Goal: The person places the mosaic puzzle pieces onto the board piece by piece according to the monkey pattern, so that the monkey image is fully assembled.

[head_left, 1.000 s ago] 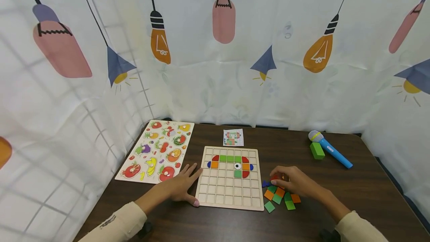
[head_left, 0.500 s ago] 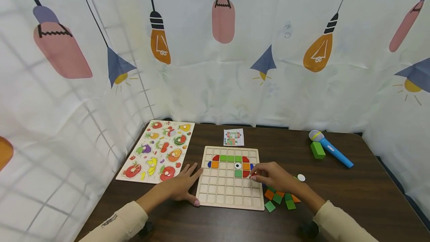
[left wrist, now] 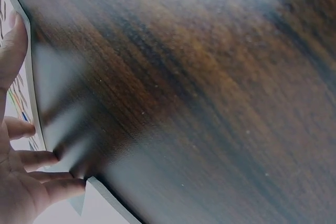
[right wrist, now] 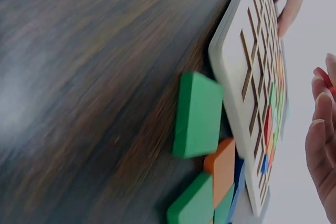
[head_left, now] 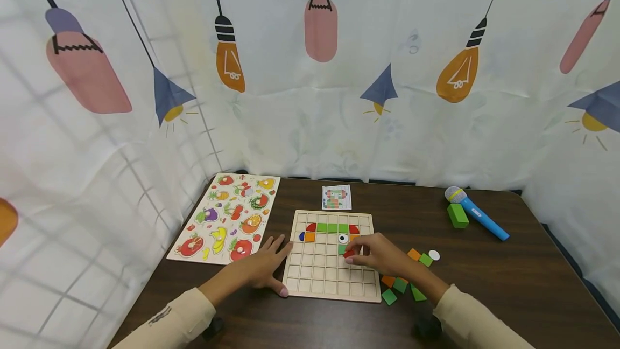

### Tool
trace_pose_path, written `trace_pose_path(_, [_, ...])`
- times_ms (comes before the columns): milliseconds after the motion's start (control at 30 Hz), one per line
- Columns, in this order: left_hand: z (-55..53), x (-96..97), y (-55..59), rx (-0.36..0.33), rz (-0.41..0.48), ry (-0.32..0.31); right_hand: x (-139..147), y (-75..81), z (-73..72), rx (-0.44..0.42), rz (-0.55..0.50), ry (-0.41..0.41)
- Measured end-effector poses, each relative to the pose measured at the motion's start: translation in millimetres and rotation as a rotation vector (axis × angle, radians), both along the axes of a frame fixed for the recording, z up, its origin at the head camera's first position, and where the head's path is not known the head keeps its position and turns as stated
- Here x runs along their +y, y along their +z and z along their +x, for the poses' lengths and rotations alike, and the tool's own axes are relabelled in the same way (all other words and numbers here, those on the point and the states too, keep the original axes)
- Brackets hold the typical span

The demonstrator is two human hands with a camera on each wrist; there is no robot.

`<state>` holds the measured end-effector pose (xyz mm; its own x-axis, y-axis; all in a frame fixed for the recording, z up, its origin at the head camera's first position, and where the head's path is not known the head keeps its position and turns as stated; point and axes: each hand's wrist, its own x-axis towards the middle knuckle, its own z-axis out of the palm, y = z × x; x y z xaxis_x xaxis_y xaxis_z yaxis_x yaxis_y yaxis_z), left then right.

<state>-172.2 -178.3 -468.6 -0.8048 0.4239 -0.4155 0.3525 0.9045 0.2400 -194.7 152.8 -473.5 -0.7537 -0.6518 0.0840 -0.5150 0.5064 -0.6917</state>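
Note:
My left hand [head_left: 259, 269] lies with spread, straight fingers at the left edge of a wooden grid board [head_left: 316, 273], its thumb by the near corner. Over the right half of the board, my right hand [head_left: 380, 255] pinches a red piece [head_left: 349, 253] between thumb and fingers. In the right wrist view the red piece [right wrist: 322, 76] is partly hidden by the fingers. Green, red, orange and blue tiles and a white eye tile [head_left: 343, 238] sit in the upper rows. The right fingers hide some tiles at the right.
Loose tiles [head_left: 389, 297] in green and orange, with a white disc [head_left: 434, 255], lie right of the board. Behind it is a small pattern card [head_left: 336, 197]. A fruit puzzle board [head_left: 227, 220] lies left; a green block [head_left: 457, 216] and blue toy microphone [head_left: 479, 215] stand back right.
My right hand has moved left from the loose tiles to above the board, carrying the red piece. The white disc has come into view. My left hand stays in place.

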Motion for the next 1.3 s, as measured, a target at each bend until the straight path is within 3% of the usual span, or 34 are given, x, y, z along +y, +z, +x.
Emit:
trace_pose_path(600, [-2.0,-1.6,-0.3,0.001,0.006,0.002,-53.0,2.3,-12.0,-0.082,-0.002,-0.079])
trace_pose_path(967, [-1.4,-2.4,-3.2,0.0,0.011,0.01,-92.6,-10.8,-20.0,-0.135,0.027,-0.18])
trace_pose_path(1300, [-0.5,-3.9,-3.5,0.011,0.033,0.0,-106.4,-24.2,-23.7,-0.09,0.071,-0.269])
